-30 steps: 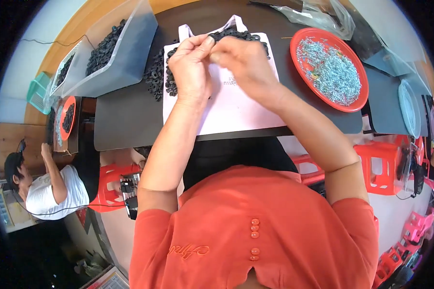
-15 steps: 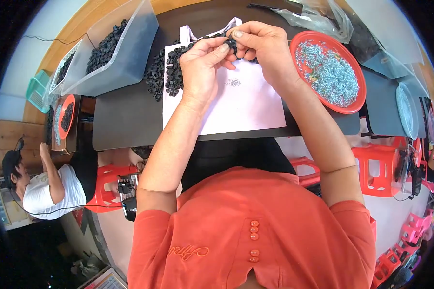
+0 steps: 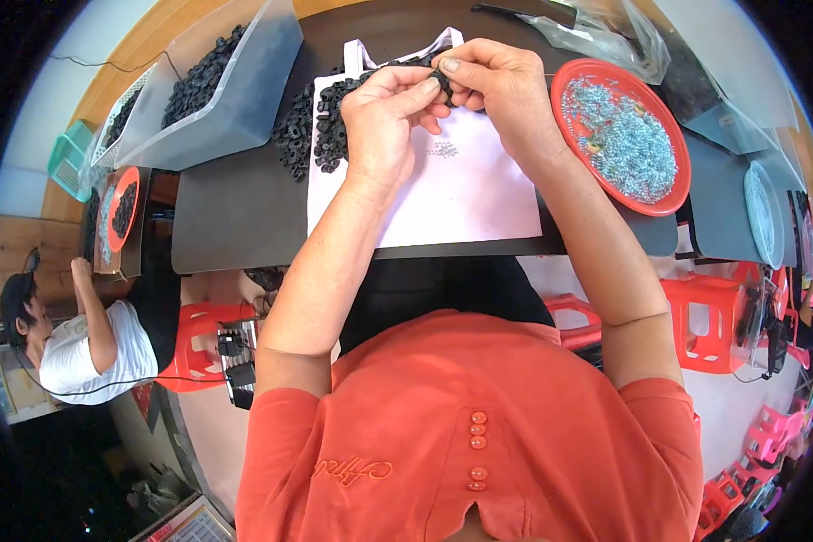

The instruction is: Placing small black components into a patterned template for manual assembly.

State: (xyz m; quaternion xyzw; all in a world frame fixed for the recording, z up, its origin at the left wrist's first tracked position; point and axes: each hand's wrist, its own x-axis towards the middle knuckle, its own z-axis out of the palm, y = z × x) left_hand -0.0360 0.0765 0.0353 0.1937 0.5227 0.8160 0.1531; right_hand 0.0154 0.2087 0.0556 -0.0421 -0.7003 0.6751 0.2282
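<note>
Over the far part of a pale tote bag (image 3: pixel 469 208), my two hands meet fingertip to fingertip. My left hand (image 3: pixel 386 117) is closed, thumb and fingers pinching a small black plastic part (image 3: pixel 441 81). My right hand (image 3: pixel 504 90) is closed too, its thumb and forefinger pressed together against the far side of that part; anything tiny between them is hidden. Many loose black parts (image 3: pixel 331 135) lie heaped on the bag's left side and beyond, partly behind my hands. Below my fingers, a little patch of small grey marks or bits (image 3: pixel 442 150) shows on the bag.
A red round tray (image 3: pixel 684 181) of small shiny metal pieces, seemingly screws, stands right of my right forearm. At left is a clear plastic bin (image 3: pixel 244 117) full of black parts. Clear plastic bags (image 3: pixel 596 41) lie far right. A person in white (image 3: pixel 108 348) works at left.
My hands stay together at the same spot, with the fingers shifting only slightly around the black part. The whole view has moved a little.
</note>
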